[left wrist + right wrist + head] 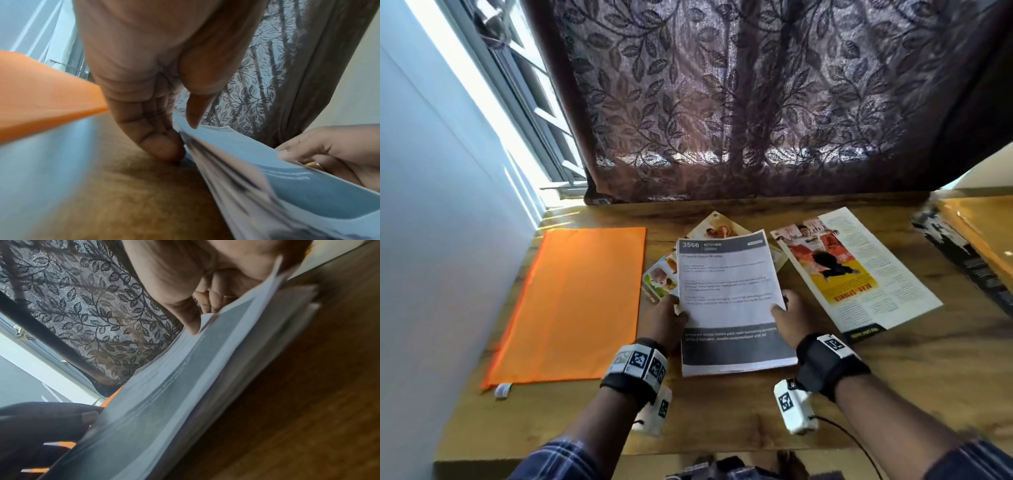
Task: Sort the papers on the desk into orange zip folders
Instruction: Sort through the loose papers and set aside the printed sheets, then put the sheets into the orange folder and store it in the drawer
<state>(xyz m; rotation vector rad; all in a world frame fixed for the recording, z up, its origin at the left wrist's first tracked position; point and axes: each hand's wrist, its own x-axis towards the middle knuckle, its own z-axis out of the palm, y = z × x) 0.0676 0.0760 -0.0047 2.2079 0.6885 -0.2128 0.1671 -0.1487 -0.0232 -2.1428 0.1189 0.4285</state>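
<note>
Both forearms wear black wrist straps carrying white blocks printed with black square markers (a white camera module hangs under each). A thin black cable trails from the right one. Blue plaid sleeves cover the upper forearms, and a ring shows on one right finger.

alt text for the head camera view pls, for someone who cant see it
Both hands, left hand and right hand, grip the side edges of a stack of printed pages on a wooden desk. An orange zip folder lies flat to the left, a magazine page to the right, before a leaf-patterned curtain.
</note>
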